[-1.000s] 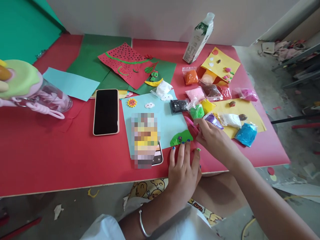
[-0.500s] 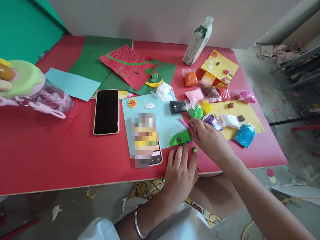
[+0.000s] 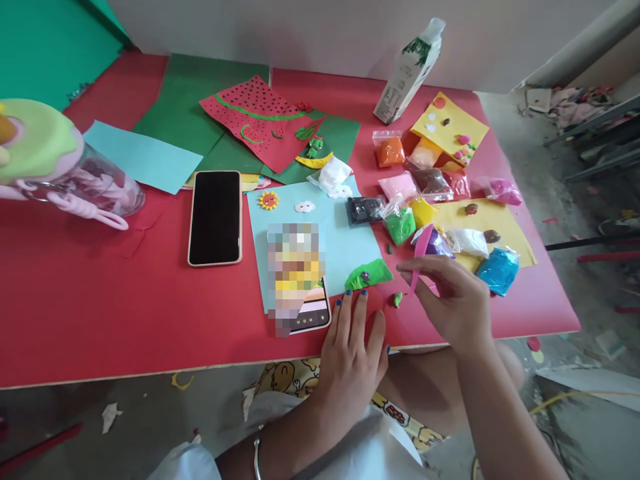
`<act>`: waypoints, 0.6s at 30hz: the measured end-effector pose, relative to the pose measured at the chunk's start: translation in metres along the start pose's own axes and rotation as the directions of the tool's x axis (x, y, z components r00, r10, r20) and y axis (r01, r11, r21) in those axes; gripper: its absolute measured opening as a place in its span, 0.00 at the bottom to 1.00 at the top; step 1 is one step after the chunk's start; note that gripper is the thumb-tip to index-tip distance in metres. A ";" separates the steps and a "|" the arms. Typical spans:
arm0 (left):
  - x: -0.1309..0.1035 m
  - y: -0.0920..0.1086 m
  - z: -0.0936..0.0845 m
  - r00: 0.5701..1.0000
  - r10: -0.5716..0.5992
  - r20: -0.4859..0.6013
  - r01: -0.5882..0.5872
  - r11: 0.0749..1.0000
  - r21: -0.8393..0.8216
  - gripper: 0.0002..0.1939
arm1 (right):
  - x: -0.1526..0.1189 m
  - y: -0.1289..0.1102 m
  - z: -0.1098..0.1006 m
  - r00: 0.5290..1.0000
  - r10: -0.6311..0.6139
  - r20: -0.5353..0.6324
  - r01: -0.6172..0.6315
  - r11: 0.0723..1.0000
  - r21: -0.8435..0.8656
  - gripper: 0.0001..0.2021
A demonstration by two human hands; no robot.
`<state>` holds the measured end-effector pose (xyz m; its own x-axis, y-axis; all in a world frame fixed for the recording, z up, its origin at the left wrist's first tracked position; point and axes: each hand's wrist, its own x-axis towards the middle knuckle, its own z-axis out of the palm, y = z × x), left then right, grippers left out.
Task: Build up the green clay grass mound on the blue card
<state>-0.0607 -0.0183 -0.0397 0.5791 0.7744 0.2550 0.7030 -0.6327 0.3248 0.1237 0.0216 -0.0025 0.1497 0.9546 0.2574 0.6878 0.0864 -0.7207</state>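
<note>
My right hand (image 3: 457, 303) is closed on a pink plastic clay tool (image 3: 423, 248) held upright over the table, right of the green clay patch (image 3: 377, 272). That patch carries a small purple flower and lies on the lower right of the light blue paper (image 3: 340, 250). My left hand (image 3: 353, 353) rests on the red table edge with fingers stretched out, its tips just below the patch. Between the hands sits a small green clay lump (image 3: 397, 300). A clay sun (image 3: 269, 200) and a white clay cloud (image 3: 305, 207) decorate the top of the paper.
Bags of coloured clay, such as the green one (image 3: 400, 225) and blue one (image 3: 499, 270), lie at the right. A phone (image 3: 305, 320), partly blurred, overlaps the paper. Another phone (image 3: 215, 219) is to its left. A carton (image 3: 410, 73) stands behind; a cup (image 3: 107, 183) is far left.
My right hand has pulled away from the green patch to the right, lifting the pink tool upright. My left hand has shifted slightly down, uncovering more of the patch's edge.
</note>
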 end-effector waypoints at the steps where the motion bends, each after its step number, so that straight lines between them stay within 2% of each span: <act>1: 0.000 0.000 0.001 1.000 0.003 -0.002 -0.003 1.000 0.001 0.22 | -0.005 -0.003 0.003 0.998 -0.020 -0.054 0.021 1.000 0.020 0.08; 3: 0.001 -0.001 0.003 1.000 0.011 -0.015 -0.011 1.000 0.003 0.22 | -0.013 -0.007 0.012 0.986 -0.078 -0.146 0.081 0.997 0.017 0.05; 6: 0.001 -0.002 0.004 0.999 0.016 -0.031 -0.016 1.000 -0.004 0.22 | -0.022 -0.010 0.028 0.968 -0.142 -0.208 0.150 0.988 0.026 0.11; 11: 0.000 -0.002 0.006 0.998 0.019 -0.065 -0.021 0.999 -0.026 0.19 | -0.029 -0.003 0.051 0.932 -0.307 -0.193 0.304 0.952 -0.047 0.12; 15: 0.000 -0.002 0.008 0.990 0.028 -0.136 -0.035 0.998 -0.050 0.14 | -0.028 0.000 0.059 0.927 -0.292 -0.237 0.296 0.955 -0.021 0.14; 18: 0.000 -0.002 0.010 0.982 0.044 -0.181 -0.055 0.997 -0.057 0.09 | -0.025 -0.001 0.061 0.946 -0.248 -0.207 0.260 0.965 0.029 0.15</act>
<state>-0.0580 -0.0172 -0.0501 0.5250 0.7345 0.4299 0.6454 -0.6729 0.3615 0.0762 0.0147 -0.0476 0.1180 0.8230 0.5557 0.6819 0.3396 -0.6478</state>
